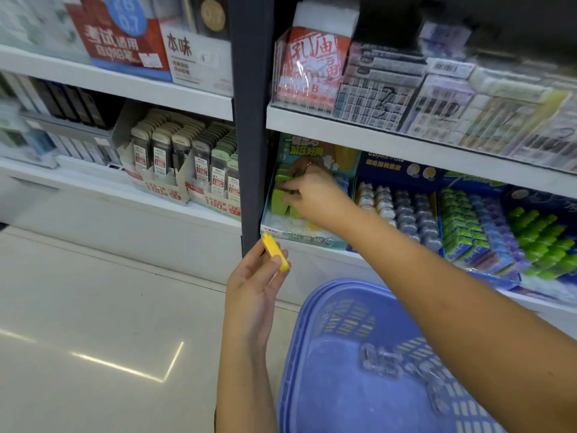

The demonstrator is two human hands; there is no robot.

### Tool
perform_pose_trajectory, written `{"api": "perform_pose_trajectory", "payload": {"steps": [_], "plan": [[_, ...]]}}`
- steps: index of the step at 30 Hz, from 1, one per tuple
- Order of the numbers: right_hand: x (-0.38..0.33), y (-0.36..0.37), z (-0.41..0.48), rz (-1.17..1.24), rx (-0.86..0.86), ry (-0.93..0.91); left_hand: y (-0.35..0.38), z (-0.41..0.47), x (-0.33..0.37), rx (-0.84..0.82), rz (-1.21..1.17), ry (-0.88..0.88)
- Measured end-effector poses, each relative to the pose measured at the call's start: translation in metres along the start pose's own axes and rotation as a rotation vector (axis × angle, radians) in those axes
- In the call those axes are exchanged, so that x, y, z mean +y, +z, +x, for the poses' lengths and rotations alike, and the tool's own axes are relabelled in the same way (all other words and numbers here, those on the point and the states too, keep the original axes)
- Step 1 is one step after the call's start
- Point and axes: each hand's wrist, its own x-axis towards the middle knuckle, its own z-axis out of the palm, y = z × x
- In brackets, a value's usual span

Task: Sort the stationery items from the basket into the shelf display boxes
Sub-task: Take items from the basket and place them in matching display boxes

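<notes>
Head view: left hand (253,287) pinches yellow eraser (275,252); right hand (316,192) reaches into display box (304,238), grip unclear.

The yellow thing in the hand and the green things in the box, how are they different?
The yellow piece is yellow; the green pieces are lime green. The yellow piece is one alone, pinched in the left hand out in front of the shelf. The green pieces are several, sitting inside the teal display box, where the right hand touches them. Both look like small, bright, blocky items.
</notes>
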Motion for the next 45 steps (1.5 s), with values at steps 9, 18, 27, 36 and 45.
{"api": "perform_pose_trajectory", "payload": {"steps": [9, 18, 27, 36, 45], "plan": [[0.0, 0.005, -0.101, 1.078, -0.171, 0.32, 0.023, -0.008, -0.012, 0.014, 0.513, 0.335], [0.017, -0.008, -0.113, 1.065, -0.149, 0.115, 0.035, -0.012, -0.014, -0.078, 0.566, 0.35], [0.026, -0.005, -0.11, 1.059, 0.004, 0.212, 0.04, -0.003, -0.001, -0.228, -0.005, 0.038], [0.002, 0.018, -0.103, 1.242, 0.248, 0.279, 0.052, 0.007, -0.016, -0.018, 0.546, 0.455], [0.031, -0.014, -0.075, 0.406, 0.341, 0.112, 0.031, 0.016, -0.032, -0.117, 1.339, 0.594]]}}
